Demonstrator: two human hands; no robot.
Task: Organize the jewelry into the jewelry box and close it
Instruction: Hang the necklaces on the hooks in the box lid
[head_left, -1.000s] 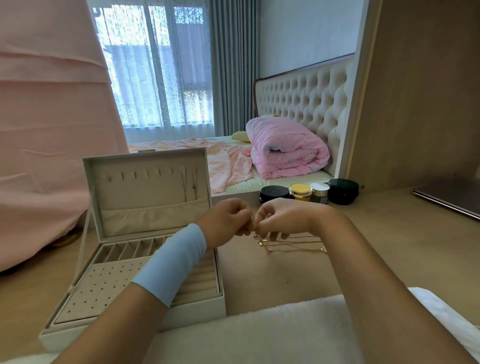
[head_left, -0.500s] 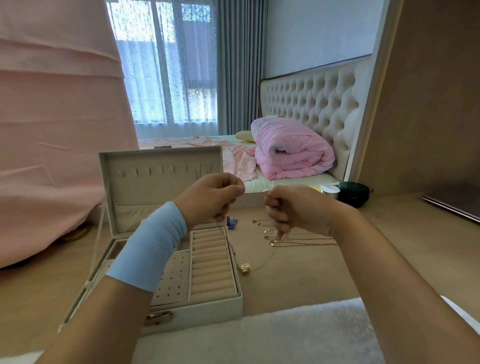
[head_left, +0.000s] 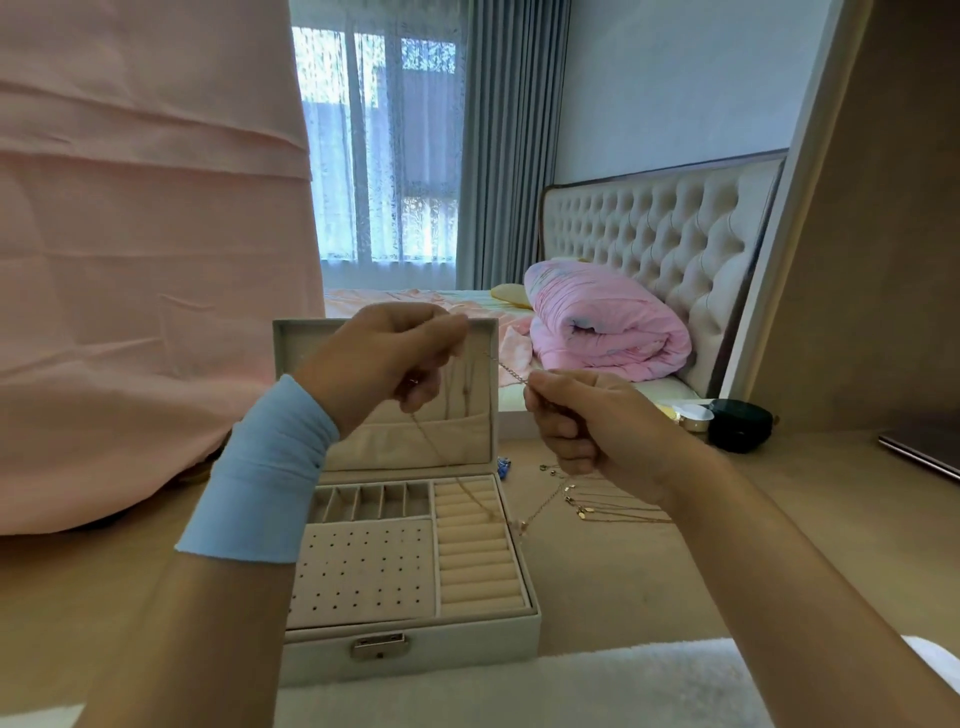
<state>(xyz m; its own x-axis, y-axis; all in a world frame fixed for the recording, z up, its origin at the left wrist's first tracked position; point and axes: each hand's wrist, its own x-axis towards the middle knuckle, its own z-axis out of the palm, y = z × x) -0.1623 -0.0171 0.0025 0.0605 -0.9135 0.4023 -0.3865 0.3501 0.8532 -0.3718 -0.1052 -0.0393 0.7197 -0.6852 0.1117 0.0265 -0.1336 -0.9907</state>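
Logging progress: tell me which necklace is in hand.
The gold chain pinched between the left hand and right hand, its loop drooping toward the open jewelry box. The other necklaces lie flat on the table, right of the box.

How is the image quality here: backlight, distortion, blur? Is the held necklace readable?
Head view: window bright, foreground evenly lit; wide angle leans the wooden panel at right; necklace chain between left hand and right hand is thin and faint, its hanging part nearly lost against the jewelry box.
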